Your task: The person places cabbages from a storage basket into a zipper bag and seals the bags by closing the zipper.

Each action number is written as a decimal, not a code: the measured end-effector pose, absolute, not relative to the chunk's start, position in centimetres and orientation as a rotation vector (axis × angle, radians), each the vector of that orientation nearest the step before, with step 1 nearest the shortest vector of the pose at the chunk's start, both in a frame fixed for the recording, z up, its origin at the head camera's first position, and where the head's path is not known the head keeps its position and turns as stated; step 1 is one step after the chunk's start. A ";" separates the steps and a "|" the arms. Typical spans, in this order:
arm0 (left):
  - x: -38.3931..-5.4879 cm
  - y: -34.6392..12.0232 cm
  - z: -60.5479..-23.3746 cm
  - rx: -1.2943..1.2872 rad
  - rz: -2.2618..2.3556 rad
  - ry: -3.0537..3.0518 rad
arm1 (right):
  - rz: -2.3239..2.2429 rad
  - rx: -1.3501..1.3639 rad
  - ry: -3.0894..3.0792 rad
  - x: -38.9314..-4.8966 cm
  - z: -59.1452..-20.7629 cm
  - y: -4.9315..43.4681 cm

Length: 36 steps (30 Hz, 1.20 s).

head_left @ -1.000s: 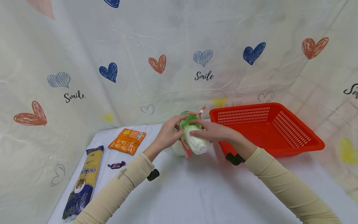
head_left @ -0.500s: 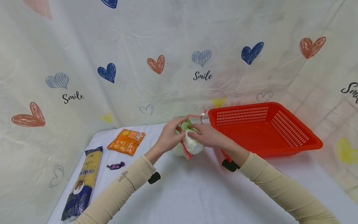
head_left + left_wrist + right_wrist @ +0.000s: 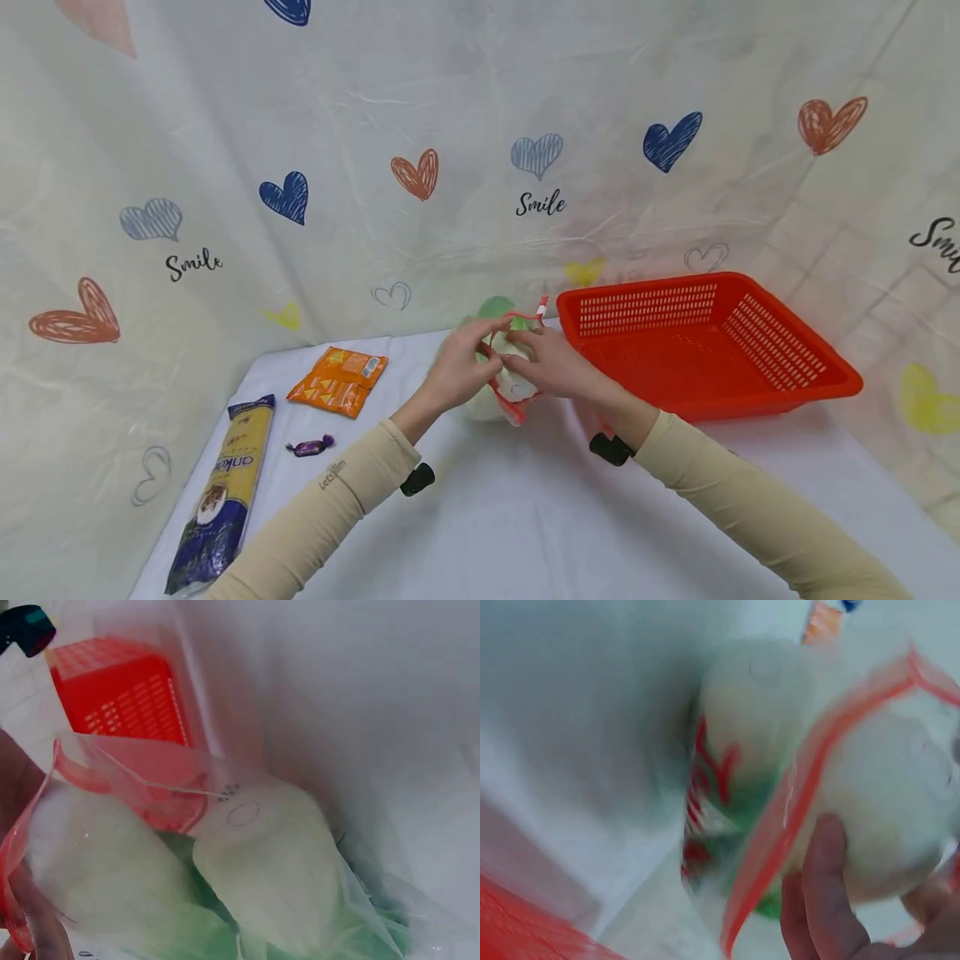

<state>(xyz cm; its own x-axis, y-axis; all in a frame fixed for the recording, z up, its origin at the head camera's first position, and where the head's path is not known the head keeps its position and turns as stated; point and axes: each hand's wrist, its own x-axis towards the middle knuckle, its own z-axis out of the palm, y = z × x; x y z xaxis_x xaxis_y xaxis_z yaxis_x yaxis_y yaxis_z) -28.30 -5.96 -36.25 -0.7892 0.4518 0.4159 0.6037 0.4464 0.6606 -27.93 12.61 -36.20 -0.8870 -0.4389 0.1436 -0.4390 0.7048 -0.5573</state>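
My left hand [image 3: 459,367] pinches the red edge of a clear zip bag [image 3: 512,409] at the back middle of the table. My right hand [image 3: 561,363] holds a pale napa cabbage [image 3: 519,382] within the bag's mouth, its fingers [image 3: 826,877] over the cabbage in the right wrist view. A second napa cabbage [image 3: 270,862] lies deeper in the bag, seen through the plastic in the left wrist view. Red print marks the bag's side. In the head view, both hands hide much of the bag's mouth.
Right of the hands stands a red plastic basket [image 3: 757,377]. Left on the white cloth [image 3: 480,533] lie an orange snack packet [image 3: 339,381], a purple wrapped candy [image 3: 310,447] and a long yellow and blue packet [image 3: 222,497]. A heart-printed curtain [image 3: 465,108] hangs behind.
The cabbage in my right hand has gone from outside the bag's red edge into its mouth. The right hand has shifted left; the left hand keeps its grip on the edge.
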 end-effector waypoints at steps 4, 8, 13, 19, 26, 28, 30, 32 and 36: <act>-28.3 -5.6 -36.2 -0.951 -1.241 -2.502 | 0.727 0.692 -2.791 -28.4 -37.6 11.3; -28.5 -6.0 -36.2 -0.885 -1.271 -2.522 | 0.801 0.770 -2.877 -28.1 -37.4 11.0; -28.9 -7.1 -35.8 -0.751 -1.330 -2.558 | 1.128 0.787 -2.943 -27.8 -34.9 12.7; -29.1 -7.8 -35.3 -0.726 -1.364 -2.556 | 1.781 0.380 -2.666 -29.6 -34.1 15.6; -28.9 -7.8 -35.7 -0.772 -1.380 -2.563 | 2.106 0.224 -2.549 -31.1 -35.9 16.6; -28.9 -7.8 -35.7 -0.782 -1.378 -2.572 | 2.121 0.217 -2.535 -31.3 -36.1 16.3; -28.8 -7.8 -35.6 -0.797 -1.374 -2.578 | 2.145 0.232 -2.509 -31.5 -36.2 16.1; -28.8 -7.9 -35.5 -0.831 -1.375 -2.585 | 2.162 0.250 -2.479 -31.6 -36.1 15.9; -28.5 -8.1 -35.2 -0.930 -1.373 -2.599 | 2.158 0.284 -2.471 -31.6 -35.7 15.6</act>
<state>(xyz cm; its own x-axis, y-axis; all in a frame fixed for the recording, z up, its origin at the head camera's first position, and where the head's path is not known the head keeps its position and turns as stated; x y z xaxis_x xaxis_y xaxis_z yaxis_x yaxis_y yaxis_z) -28.54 -8.13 -35.16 -0.8165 0.4822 0.3174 0.5340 0.4219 0.7327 -31.62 15.57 -35.68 -0.9739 -0.2271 -0.0005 -0.0300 0.1312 -0.9909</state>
